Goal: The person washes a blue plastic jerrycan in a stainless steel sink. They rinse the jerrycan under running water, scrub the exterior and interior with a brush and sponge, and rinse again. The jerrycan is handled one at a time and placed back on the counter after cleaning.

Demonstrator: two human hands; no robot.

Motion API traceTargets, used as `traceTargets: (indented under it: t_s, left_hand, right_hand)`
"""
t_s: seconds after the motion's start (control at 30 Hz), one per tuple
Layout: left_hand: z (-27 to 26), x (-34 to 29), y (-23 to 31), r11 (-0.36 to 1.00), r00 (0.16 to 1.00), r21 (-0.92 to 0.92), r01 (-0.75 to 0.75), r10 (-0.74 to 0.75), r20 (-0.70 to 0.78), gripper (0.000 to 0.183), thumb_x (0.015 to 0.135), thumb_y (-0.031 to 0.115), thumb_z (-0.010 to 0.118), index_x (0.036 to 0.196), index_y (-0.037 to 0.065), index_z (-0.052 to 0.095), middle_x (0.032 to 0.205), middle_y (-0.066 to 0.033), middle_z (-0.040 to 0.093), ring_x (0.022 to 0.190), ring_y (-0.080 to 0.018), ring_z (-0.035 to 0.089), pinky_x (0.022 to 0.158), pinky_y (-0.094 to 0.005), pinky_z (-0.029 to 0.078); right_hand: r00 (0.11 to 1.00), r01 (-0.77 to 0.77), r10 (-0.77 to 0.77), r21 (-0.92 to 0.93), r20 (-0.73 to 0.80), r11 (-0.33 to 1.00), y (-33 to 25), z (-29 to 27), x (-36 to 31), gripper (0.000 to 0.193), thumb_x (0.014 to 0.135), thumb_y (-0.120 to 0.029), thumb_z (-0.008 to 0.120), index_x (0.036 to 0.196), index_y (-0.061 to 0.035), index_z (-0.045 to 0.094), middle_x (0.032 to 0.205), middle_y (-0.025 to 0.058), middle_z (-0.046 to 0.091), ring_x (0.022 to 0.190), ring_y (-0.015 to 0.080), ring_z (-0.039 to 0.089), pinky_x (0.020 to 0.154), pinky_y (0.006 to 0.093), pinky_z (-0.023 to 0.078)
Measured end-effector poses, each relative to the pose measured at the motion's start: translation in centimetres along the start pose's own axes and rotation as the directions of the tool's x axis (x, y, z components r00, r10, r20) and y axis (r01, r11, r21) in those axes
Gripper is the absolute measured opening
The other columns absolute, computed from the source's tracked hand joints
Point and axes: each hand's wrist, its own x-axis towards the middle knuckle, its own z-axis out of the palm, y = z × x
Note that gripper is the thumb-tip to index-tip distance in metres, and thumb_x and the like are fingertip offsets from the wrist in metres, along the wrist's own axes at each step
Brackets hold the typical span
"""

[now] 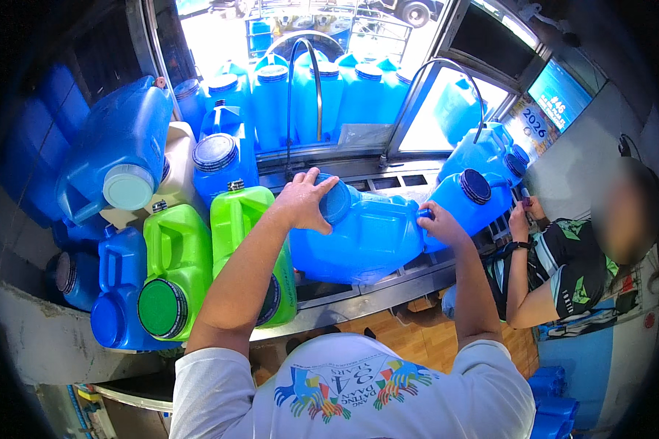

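Note:
A blue water jug (pixel 362 238) lies on its side on the metal counter in front of me. My left hand (pixel 306 203) is spread around the big round blue cap (pixel 335 201) at its left end, thumb on the near side and fingers over the top. At the jug's other end, my right hand (pixel 444 224) closes its fingers on the small dark blue cap (pixel 425 214). Just left of the jug stand two green jugs (pixel 177 252), the nearer one partly behind my left forearm. Another blue jug with a dark lid (pixel 474 186) touches the right side.
Several blue jugs (pixel 271 102) stand behind the counter by the window. A large blue jug with a pale cap (pixel 128 186) leans on others at left. Thin curved taps (pixel 289 110) rise from the counter's back. A person (pixel 556 271) sits at the right, holding a small object.

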Motion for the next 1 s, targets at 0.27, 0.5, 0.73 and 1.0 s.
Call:
traceTargets:
  t_s: [0.27,0.5,0.73,1.0]
  left_hand:
    - [0.01,-0.15,0.14,1.000,1.000,-0.006,-0.001,0.001,0.006,0.119,0.050,0.046,0.088,0.156,0.028,0.038,0.161,-0.0264,0.027,0.144,-0.0482,0.033,0.116,-0.0520,0.036]
    - [0.28,-0.25,-0.03,1.000,1.000,-0.005,-0.015,0.015,-0.014,0.118,0.050,0.045,0.086,0.156,0.026,0.038,0.160,-0.0275,0.029,0.143,-0.0476,0.035,0.115,-0.0528,0.036]
    - [0.17,-0.37,0.08,1.000,1.000,-0.012,-0.010,0.010,-0.004,0.119,0.050,0.045,0.087,0.156,0.025,0.038,0.160,-0.0272,0.029,0.144,-0.0464,0.034,0.115,-0.0521,0.035]
    - [0.02,-0.21,0.14,1.000,1.000,-0.013,-0.006,0.006,-0.001,0.118,0.050,0.045,0.087,0.156,0.025,0.038,0.160,-0.0276,0.029,0.143,-0.0481,0.035,0.115,-0.0519,0.036]
  right_hand:
    - [1.000,0.017,-0.016,0.038,-0.017,0.999,-0.13,0.25,-0.08,0.056,0.095,-0.049,0.062,0.109,0.0056,0.063,0.080,0.0137,0.065,0.067,0.0216,0.066,0.057,0.0345,0.055]
    - [1.000,0.013,-0.013,-0.003,-0.014,1.000,0.07,0.02,0.33,0.060,0.093,-0.053,0.064,0.113,0.0040,0.063,0.088,0.0159,0.065,0.076,0.0232,0.069,0.060,0.0364,0.056]
    - [0.997,-0.026,0.024,0.020,0.067,0.999,-0.27,-0.21,0.57,0.059,0.095,-0.051,0.061,0.114,0.0053,0.061,0.077,0.0128,0.065,0.062,0.0213,0.065,0.057,0.0348,0.055]
    - [0.999,-0.044,0.044,-0.020,0.011,0.999,-0.25,-0.40,0.28,0.057,0.094,-0.051,0.063,0.112,0.0037,0.064,0.074,0.0124,0.064,0.061,0.0210,0.065,0.055,0.0344,0.055]
